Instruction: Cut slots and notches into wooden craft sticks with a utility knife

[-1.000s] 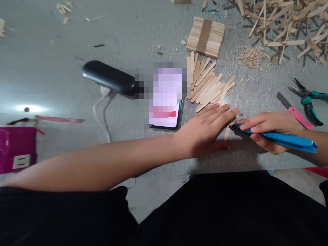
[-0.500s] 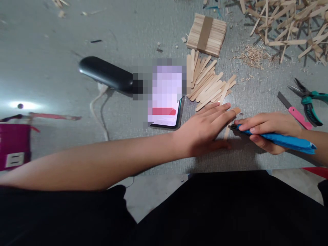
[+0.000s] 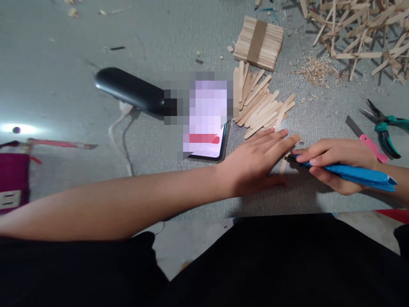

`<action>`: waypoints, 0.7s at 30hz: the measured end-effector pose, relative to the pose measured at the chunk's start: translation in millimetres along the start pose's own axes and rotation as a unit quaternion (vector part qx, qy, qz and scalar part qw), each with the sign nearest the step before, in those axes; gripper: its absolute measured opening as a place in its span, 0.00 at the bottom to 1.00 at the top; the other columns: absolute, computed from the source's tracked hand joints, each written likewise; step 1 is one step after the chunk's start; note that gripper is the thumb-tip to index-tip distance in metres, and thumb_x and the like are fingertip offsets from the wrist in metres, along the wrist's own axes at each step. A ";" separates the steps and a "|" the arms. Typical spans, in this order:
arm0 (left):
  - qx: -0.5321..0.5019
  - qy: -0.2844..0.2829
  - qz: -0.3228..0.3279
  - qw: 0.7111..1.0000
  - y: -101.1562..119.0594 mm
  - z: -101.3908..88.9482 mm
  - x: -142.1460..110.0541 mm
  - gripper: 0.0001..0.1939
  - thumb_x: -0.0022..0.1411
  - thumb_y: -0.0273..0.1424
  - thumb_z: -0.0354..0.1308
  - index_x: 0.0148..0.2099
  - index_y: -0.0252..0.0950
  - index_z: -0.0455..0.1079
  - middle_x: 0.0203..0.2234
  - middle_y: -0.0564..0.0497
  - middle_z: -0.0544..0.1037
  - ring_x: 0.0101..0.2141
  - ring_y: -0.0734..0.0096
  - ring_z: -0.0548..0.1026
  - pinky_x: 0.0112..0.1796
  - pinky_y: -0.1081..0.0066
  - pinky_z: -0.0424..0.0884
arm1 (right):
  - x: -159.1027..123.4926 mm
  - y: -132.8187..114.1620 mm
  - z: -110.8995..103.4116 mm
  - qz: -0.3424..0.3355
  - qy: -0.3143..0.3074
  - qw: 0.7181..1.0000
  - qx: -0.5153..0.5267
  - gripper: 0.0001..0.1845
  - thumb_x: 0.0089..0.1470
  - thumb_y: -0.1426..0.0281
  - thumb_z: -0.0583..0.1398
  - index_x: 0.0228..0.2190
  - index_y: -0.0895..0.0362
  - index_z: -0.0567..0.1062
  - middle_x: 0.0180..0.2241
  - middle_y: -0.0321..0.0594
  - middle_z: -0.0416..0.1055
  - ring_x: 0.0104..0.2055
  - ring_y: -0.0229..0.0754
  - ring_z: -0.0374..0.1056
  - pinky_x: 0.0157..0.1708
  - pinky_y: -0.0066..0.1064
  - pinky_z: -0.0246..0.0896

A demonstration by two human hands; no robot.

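Note:
My left hand [image 3: 255, 160] lies flat on the grey floor with fingers stretched out, pressing down a wooden craft stick [image 3: 288, 148] whose end shows past the fingertips. My right hand [image 3: 335, 164] is wrapped round a blue utility knife [image 3: 354, 174], its dark tip right at the stick beside my left fingertips. A loose pile of craft sticks [image 3: 258, 104] lies just beyond my left hand.
A banded bundle of sticks [image 3: 258, 42] and a tangled stick structure [image 3: 358, 30] lie farther back, with wood shavings [image 3: 315, 70]. Green-handled pliers [image 3: 385, 128] and a pink-handled blade [image 3: 367, 138] sit at the right. A phone [image 3: 207, 128], a black case [image 3: 131, 90] and cables lie left.
The view has drifted slightly right, so things at the left have slid further left. Both hands stay in the same place on the stick and knife.

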State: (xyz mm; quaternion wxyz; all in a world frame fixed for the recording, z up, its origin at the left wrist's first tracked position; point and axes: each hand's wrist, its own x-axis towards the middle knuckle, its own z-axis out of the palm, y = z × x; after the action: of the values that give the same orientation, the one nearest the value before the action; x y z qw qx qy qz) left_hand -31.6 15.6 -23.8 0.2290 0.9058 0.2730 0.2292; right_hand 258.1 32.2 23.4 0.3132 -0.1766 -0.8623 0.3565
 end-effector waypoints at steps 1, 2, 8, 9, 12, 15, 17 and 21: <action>-0.003 0.002 -0.002 1.000 0.2 0.2 0.0 0.45 0.74 0.51 0.70 0.78 0.32 0.58 0.69 0.29 0.76 0.72 0.43 0.74 0.74 0.44 0.68 | 1.4 -2.5 0.0 0.006 -0.007 1.000 -0.006 0.12 0.66 0.78 0.67 0.47 0.52 0.77 0.49 0.44 0.87 0.55 0.44 0.86 0.54 0.30 0.84; -0.007 0.005 -0.003 1.000 0.5 0.2 -0.1 0.45 0.73 0.51 0.70 0.78 0.32 0.59 0.69 0.29 0.76 0.71 0.43 0.75 0.74 0.44 0.68 | 2.8 -4.7 0.2 0.011 -0.016 1.000 -0.011 0.11 0.67 0.78 0.67 0.47 0.51 0.77 0.49 0.43 0.87 0.55 0.43 0.86 0.53 0.30 0.84; -0.023 0.018 -0.003 1.000 3.5 -1.8 0.1 0.46 0.70 0.42 0.75 0.78 0.30 0.59 0.69 0.29 0.77 0.71 0.43 0.75 0.74 0.45 0.68 | 13.8 -12.5 0.4 0.028 -0.040 0.998 -0.033 0.08 0.69 0.75 0.64 0.43 0.50 0.73 0.47 0.40 0.85 0.48 0.39 0.85 0.49 0.29 0.84; -0.022 0.018 -0.002 1.000 3.9 -2.1 0.2 0.46 0.70 0.42 0.75 0.79 0.29 0.59 0.69 0.29 0.77 0.71 0.42 0.75 0.74 0.44 0.68 | 15.7 -13.5 -0.1 0.031 -0.042 0.998 -0.034 0.08 0.69 0.75 0.64 0.42 0.50 0.73 0.47 0.40 0.85 0.47 0.39 0.85 0.48 0.28 0.83; -0.023 0.011 -0.004 1.000 4.4 -2.5 0.4 0.46 0.72 0.43 0.73 0.80 0.31 0.57 0.69 0.30 0.77 0.71 0.43 0.75 0.74 0.44 0.68 | 17.8 -14.9 -0.2 0.030 -0.056 0.997 -0.040 0.08 0.68 0.76 0.64 0.42 0.50 0.73 0.46 0.41 0.84 0.46 0.38 0.85 0.45 0.27 0.83; -0.016 0.006 -0.008 1.000 4.4 -2.5 0.1 0.46 0.72 0.44 0.72 0.80 0.32 0.56 0.69 0.31 0.77 0.71 0.44 0.75 0.74 0.44 0.69 | 12.0 -10.7 4.4 0.023 -0.037 0.998 -0.039 0.08 0.68 0.76 0.64 0.42 0.50 0.74 0.46 0.41 0.85 0.45 0.39 0.85 0.44 0.28 0.84; -0.005 0.002 -0.004 1.000 4.8 -2.9 -0.3 0.47 0.71 0.46 0.73 0.79 0.31 0.56 0.68 0.30 0.77 0.70 0.43 0.76 0.73 0.44 0.69 | 5.5 -4.8 9.0 0.018 0.008 1.000 -0.020 0.09 0.67 0.76 0.65 0.43 0.51 0.74 0.46 0.42 0.85 0.47 0.40 0.86 0.46 0.29 0.85; 0.006 -0.006 -0.005 1.000 6.3 -4.9 -1.4 0.49 0.70 0.46 0.75 0.79 0.30 0.56 0.69 0.28 0.76 0.71 0.41 0.75 0.74 0.44 0.69 | -4.7 4.1 13.1 -0.019 0.024 1.000 -0.001 0.10 0.67 0.77 0.66 0.46 0.52 0.75 0.48 0.44 0.86 0.55 0.45 0.86 0.50 0.32 0.86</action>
State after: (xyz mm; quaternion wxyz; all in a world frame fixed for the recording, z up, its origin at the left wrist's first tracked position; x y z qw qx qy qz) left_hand -32.9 11.5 -16.9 0.2264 0.9073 0.2774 0.2207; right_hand 253.2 26.0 11.2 0.3404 -0.1690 -0.8581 0.3453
